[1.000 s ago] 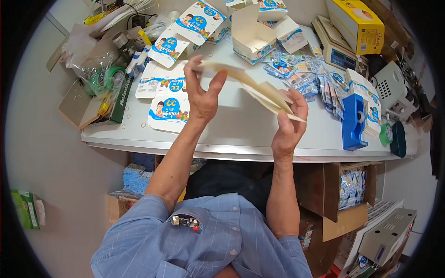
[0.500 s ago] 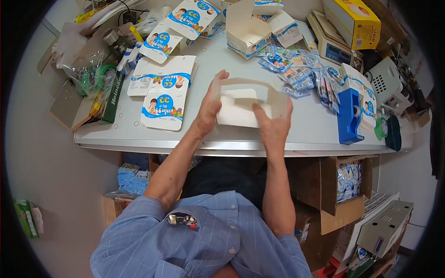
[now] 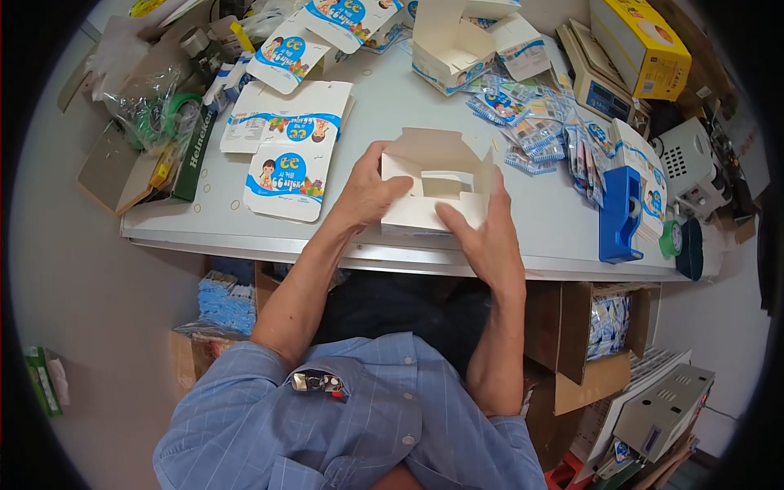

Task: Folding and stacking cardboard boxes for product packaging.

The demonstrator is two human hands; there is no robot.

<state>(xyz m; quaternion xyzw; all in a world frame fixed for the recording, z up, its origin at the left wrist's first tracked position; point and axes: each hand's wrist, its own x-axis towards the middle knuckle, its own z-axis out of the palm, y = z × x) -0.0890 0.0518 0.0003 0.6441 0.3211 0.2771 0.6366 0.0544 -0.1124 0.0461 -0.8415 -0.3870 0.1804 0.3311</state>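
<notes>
Between my two hands, just over the table's near edge, is a small white cardboard box, its open side toward me and a wide flap raised at the far side. My left hand grips the left wall, thumb bent over the rim. Along the right wall lie the fingers of my right hand, with its thumb pressing on the near wall. Inner flaps leave a rectangular gap at the bottom of the box. Flat printed cartons lie left of my hands. A folded-up open box stands beyond.
Right of centre lie many small blue-and-clear sachets. A blue tape dispenser, green tape roll, scale and yellow box line the right side. A green carton and clutter occupy the left. Below the table sits a cardboard box of sachets.
The blurred carton has become a steadier, squared box with its far flap standing up. My left thumb has come over its rim. The whole view has shifted slightly.
</notes>
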